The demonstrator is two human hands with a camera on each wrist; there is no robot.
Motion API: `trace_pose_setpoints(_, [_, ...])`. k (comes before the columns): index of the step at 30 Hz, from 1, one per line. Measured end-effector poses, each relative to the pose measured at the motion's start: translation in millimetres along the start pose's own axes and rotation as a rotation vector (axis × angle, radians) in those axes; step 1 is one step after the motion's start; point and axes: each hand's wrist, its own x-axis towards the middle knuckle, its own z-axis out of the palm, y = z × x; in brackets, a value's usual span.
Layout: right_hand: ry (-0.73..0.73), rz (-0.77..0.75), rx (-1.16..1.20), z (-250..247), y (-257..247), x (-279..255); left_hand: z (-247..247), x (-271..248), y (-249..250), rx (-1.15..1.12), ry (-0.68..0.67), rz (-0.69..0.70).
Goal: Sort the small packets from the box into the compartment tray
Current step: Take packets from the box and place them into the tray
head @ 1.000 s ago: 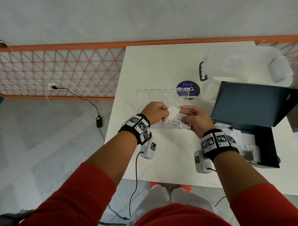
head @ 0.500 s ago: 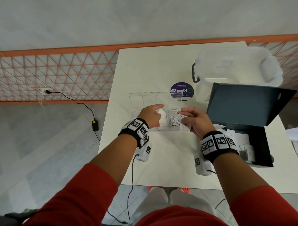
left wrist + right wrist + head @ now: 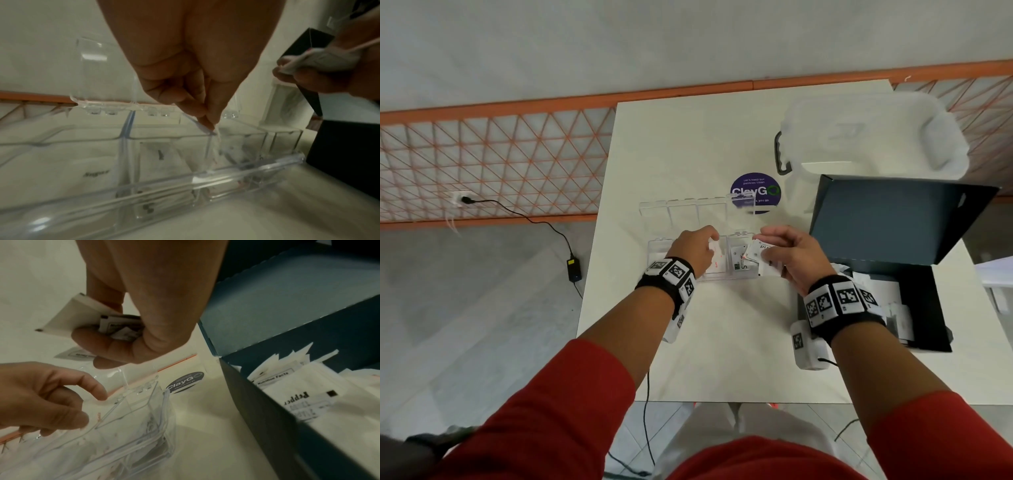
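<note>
Right hand [image 3: 792, 255] grips packets [image 3: 82, 318]; left hand [image 3: 693, 250] pinches packet [image 3: 715, 255] over tray [image 3: 655, 246].

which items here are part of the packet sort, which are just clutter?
In the job:
- clear compartment tray
- dark box with loose packets
- packets held in the right hand
- left hand lowering one packet into the tray

Lying about:
- translucent lidded bin
- round purple sticker
- black power adapter on the floor

Red sleeves [image 3: 558, 404], black marker-tagged wristbands [image 3: 842, 301]
</note>
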Motion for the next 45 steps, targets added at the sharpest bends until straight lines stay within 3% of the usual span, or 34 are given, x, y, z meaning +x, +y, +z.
trace_pose_setpoints(7, [-0.005,0.005,0.011,0.8,-3.6,0.9,10.1,7.6,-4.1,0.248,-0.135,0.062])
trace_pose_setpoints(14, [-0.016,0.029,0.039,9.0,-3.9,0.0,-15.1,-12.4,11.5,0.035,0.053,0.251])
trace_pose_setpoints(18, [-0.011,-0.003,0.068,24.3,-1.9,-3.8,-26.4,-30.0,29.6,-0.328,-0.035,0.106])
trace_pose_setpoints(21, [-0.015,0.008,0.148,33.9,-5.0,-7.7,-22.8,-37.4,34.6,-0.356,-0.015,0.074])
trace_pose_setpoints(26, [-0.171,0.035,0.143,41.3,-9.0,-14.7,-30.8,-38.7,30.9,-0.463,0.028,0.038])
trace_pose_setpoints(32, [-0.207,0.056,0.210,41.9,-6.0,-17.2,-42.9,-38.3,14.9,-0.480,-0.023,0.040])
trace_pose_setpoints(45, [-0.127,0.059,0.334,28.6,-2.1,-19.3,-52.1,-29.5,-25.0,-0.340,0.201,-0.084])
